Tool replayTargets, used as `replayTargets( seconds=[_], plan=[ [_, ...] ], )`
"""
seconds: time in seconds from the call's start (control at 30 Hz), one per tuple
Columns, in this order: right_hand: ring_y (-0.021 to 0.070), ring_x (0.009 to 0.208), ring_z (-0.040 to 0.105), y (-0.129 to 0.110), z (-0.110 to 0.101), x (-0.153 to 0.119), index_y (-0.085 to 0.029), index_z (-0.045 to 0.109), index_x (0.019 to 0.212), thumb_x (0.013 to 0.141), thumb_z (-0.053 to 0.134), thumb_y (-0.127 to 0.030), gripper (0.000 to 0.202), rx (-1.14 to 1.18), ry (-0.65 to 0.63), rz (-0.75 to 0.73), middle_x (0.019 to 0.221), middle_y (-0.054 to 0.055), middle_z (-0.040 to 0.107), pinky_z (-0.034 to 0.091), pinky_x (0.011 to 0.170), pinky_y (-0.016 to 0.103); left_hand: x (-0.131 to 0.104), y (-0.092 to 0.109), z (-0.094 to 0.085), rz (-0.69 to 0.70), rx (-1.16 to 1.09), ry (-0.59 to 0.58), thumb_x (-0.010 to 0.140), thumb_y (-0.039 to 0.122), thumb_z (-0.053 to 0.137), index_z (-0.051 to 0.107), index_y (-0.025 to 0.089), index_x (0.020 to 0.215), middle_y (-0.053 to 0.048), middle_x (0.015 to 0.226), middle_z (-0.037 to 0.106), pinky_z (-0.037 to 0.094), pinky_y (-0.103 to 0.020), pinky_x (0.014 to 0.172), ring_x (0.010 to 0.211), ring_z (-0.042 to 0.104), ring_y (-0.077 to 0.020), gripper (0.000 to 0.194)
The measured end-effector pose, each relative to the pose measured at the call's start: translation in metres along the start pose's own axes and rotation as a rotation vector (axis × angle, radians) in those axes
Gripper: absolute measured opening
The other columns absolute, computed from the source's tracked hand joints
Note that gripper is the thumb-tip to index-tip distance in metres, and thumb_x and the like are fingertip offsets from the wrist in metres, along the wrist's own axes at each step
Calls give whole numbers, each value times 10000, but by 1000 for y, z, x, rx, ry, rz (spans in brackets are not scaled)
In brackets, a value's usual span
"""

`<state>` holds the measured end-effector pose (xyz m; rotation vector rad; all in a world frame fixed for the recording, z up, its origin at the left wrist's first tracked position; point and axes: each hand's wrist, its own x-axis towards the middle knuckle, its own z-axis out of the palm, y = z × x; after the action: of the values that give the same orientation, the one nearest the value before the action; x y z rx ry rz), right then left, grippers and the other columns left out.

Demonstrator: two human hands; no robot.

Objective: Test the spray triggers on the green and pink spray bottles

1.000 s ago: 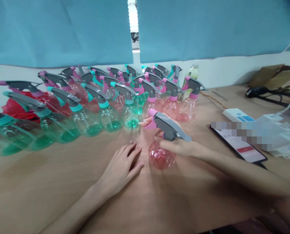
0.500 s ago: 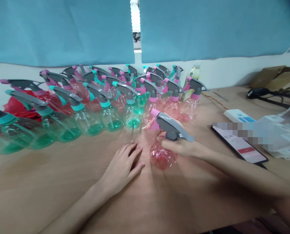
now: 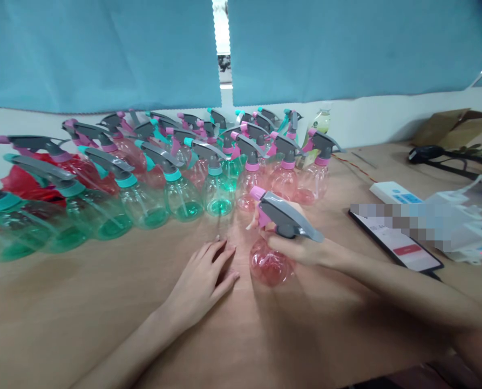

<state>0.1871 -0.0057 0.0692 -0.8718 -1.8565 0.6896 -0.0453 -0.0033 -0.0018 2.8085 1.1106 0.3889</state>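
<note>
- The right hand (image 3: pixel 301 249) is curling around the neck of a pink spray bottle (image 3: pixel 271 265), with a finger reaching past the pink trigger; whether this finger is pressing it, I cannot tell;
- this bottle is being held about upright, just in front of the other bottles; I am not able to see surely if its base is touching the table (image 3: pixel 82 324);
- the left hand (image 3: pixel 200 275) is lying palm down on the table, fingers a little spread, holding nothing; it is resting near the pink bottle, but apart from it;
- behind, green spray bottles (image 3: pixel 184 200) are standing in a front row toward the left;
- at right, a phone (image 3: pixel 380 231) is lying face up, and farther back a cardboard box (image 3: pixel 453 129) is sitting; a blue cloth (image 3: pixel 103 54) is hanging behind everything.
</note>
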Motion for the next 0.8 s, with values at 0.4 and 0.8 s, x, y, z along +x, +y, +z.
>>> replayTargets(
  seconds=[0.4,0.8],
  plan=[
    [67,508,474,5,6,-3,-224,556,971,677,492,-93,328,132,70,17,751,-50,542,422,469,220,-1,0,-1,-15,-32,0,991,441,439,518,178,1337,-144,1382,519,409,-507,1025,1276,460,-318,441],
    [113,751,657,10,8,-3,-203,597,1059,741,570,-86,340,232,46,2,1139,58,673,580,685,283,-3,-1,0,-20,-20,4,993,453,432,520,179,1341,-144,1380,517,411,-497,1028,1271,467,-317,452]
  ],
)
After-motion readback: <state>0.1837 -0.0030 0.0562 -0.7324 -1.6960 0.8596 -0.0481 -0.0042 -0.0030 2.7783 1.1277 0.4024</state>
